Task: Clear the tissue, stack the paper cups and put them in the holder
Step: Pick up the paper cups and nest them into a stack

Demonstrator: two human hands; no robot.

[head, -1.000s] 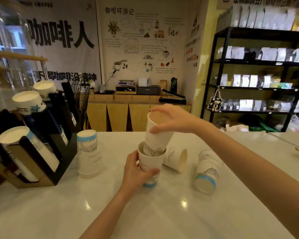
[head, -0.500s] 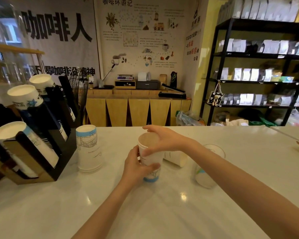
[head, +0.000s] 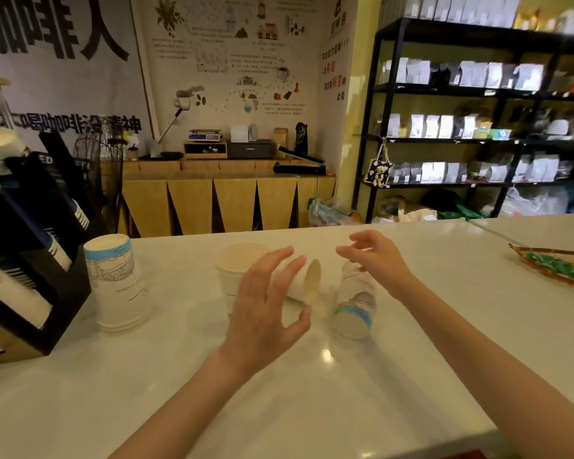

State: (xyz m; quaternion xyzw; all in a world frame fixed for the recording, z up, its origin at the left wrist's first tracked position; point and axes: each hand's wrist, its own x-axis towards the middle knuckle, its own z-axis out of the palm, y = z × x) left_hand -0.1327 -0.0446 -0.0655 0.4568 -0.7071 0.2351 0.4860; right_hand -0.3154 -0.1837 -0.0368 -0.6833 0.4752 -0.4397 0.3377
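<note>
Two loose paper cups lie on their sides at the middle of the white table (head: 312, 392): one cup (head: 304, 283) with its open mouth turned toward three o'clock, and a blue-banded cup (head: 355, 303) just beside it at three o'clock, its base toward the camera. At nine o'clock from the first cup stands an upright nested stack (head: 241, 270), mouth up, partly hidden by the left hand (head: 265, 309). That hand hovers over the lying cup with its fingers (head: 280, 263) spread apart, holding nothing; whether they touch the cup I cannot tell. The right hand (head: 375, 263) hangs above the blue-banded cup, fingers loosely curled and apart, empty.

Farther toward nine o'clock an upside-down stack of cups (head: 116, 286) stands on the table. Just beside it, at the left edge, the black cup holder (head: 47, 313) carries tilted rows of cups. At three o'clock, near the right edge, lies a shallow tray (head: 554, 266) with something green in it.
</note>
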